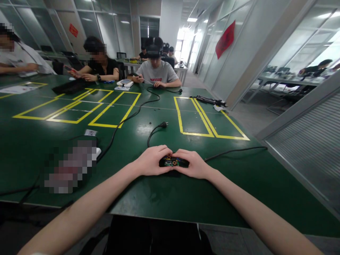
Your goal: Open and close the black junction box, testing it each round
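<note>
Between my hands, low over the green table, is an opened black power adapter (175, 162). A circuit board with copper-coloured coils shows inside its case. My left hand (154, 161) grips the adapter's left end, thumb at the near side and fingers at the far side. Around the right end, my right hand (192, 163) is closed in the same way. The two hands' fingertips nearly meet at the middle. A black plug (164, 125) on a short cord lies just beyond my left hand. Another black cord (236, 150) runs off to the right from behind my right hand.
Yellow tape rectangles (182, 120) mark the green table (148, 198). A long black cable (127, 118) crosses it. At left lies a blurred-out object (73, 166) beside a small number card (90, 132). A black folded stand (208, 101) lies far right. Several people sit across the table.
</note>
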`<state>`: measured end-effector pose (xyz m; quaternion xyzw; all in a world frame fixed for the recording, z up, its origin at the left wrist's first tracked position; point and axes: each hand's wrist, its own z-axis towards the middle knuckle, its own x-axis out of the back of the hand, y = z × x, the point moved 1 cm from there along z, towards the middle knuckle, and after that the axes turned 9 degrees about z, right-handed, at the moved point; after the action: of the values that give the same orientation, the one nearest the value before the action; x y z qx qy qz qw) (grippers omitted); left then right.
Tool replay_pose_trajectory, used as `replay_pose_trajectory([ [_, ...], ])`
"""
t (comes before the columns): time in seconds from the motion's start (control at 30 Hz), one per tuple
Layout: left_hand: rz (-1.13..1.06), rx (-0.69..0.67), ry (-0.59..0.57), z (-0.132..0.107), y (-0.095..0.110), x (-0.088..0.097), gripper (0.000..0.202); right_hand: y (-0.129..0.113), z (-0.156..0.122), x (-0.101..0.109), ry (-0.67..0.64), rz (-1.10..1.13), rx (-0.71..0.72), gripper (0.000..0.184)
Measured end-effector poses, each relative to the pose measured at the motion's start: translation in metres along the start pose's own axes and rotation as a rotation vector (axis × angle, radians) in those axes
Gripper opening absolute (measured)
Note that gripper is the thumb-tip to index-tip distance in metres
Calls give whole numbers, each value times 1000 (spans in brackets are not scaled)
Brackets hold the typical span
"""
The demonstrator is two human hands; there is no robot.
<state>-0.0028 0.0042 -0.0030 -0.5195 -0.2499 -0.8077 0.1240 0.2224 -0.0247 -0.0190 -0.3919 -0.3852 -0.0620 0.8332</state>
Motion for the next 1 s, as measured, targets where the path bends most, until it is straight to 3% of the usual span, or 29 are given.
replay_pose_trajectory([
  [0.3, 76, 56, -16, -2, -7, -1, 54, 10, -1, 8, 131, -31, -77, 29],
  [0.53, 86, 73, -67, -1, -6, 0, 80, 11, 0, 4, 95, 42, -29, 27],
  [0.8, 98, 72, -36, 1, -2, 0, 55, 6, 2, 3, 69, 4, -65, 39],
  [0.93, 22, 43, 26, -1, -8, 0, 23, 8, 3, 5, 78, -53, -90, 27],
  [1.0, 34, 61, 41, -1, -12, 1, 17, 10, 3, 5, 80, -72, -101, 23],
])
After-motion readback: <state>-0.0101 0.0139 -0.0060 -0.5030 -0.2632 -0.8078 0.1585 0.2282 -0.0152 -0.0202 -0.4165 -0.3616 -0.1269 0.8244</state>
